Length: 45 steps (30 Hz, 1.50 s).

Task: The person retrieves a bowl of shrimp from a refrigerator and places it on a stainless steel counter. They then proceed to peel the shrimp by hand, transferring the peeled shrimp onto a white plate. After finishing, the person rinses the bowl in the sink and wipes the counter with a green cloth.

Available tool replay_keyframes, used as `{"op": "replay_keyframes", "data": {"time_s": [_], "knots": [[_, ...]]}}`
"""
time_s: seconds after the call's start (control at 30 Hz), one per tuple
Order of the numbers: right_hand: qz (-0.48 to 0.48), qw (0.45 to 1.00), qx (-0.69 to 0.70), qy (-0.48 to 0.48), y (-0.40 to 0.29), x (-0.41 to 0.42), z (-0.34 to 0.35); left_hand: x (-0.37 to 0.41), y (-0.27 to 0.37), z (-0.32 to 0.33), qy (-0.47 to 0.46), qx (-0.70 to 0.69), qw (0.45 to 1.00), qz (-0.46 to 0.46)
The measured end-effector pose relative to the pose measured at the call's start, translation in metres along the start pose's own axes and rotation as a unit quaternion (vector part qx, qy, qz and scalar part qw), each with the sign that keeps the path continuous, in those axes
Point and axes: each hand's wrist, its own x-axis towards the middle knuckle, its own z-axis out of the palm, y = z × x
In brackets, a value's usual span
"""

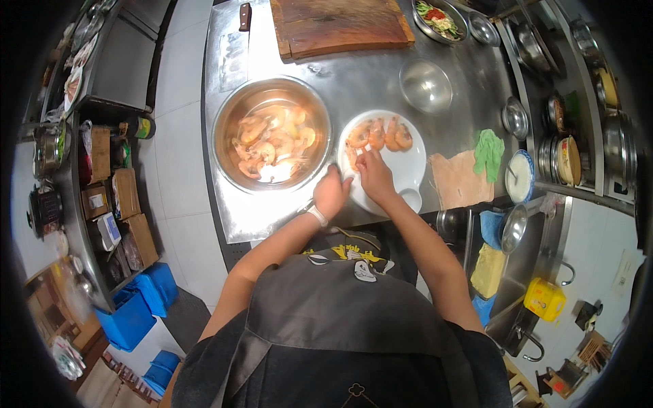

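Observation:
A white plate [405, 171] with a small sauce compartment holds several cooked shrimp [376, 133] along its far side. My right hand [374, 173] is over the plate, its fingertips at a shrimp [351, 153] near the left rim; whether they grip it is unclear. My left hand [330, 193] rests at the plate's left edge, thumb towards the rim, nothing seen in it. To the left, close by that hand, a large steel bowl [220, 166] holds many more shrimp [280, 140] in liquid.
Beyond lie a wooden cutting board [342, 25], a cleaver [235, 56] and a bowl of shredded vegetables [440, 20]. An empty steel bowl [426, 86] stands behind the plate. Rightward are a brown cloth [459, 181], a green cloth [488, 153] and a bowl of white contents [519, 178].

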Motion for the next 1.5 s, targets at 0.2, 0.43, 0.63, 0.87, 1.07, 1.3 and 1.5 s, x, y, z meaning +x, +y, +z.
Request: {"op": "replay_keyframes", "data": {"time_s": [0.2, 0.43, 0.63, 0.87, 1.07, 1.3, 1.5], "knots": [[0.041, 0.998, -0.052, 0.015, 0.0, -0.003, 0.003, 0.011, -0.022, 0.017, 0.018, -0.028, 0.999, 0.004], [-0.021, 0.992, -0.118, 0.029, 0.008, 0.001, 0.007, 0.006, -0.03, 0.017, 0.005, -0.19, 0.979, -0.071], [-0.001, 0.997, -0.073, 0.002, 0.004, 0.004, 0.001, 0.0, -0.012, 0.004, 0.073, -0.122, 0.989, -0.033], [0.13, 0.962, 0.229, -0.072, 0.017, 0.001, -0.017, -0.003, 0.006, -0.004, 0.057, -0.102, 0.992, 0.049], [0.203, 0.908, 0.337, -0.145, 0.007, -0.003, -0.041, 0.002, 0.023, -0.006, 0.021, -0.167, 0.984, 0.059], [0.231, 0.847, 0.447, -0.172, 0.011, -0.005, -0.051, 0.004, 0.014, -0.001, -0.024, -0.272, 0.961, -0.03], [0.21, 0.807, 0.505, -0.225, 0.021, -0.016, -0.071, -0.001, 0.018, -0.008, -0.055, -0.464, 0.878, -0.107]]}}
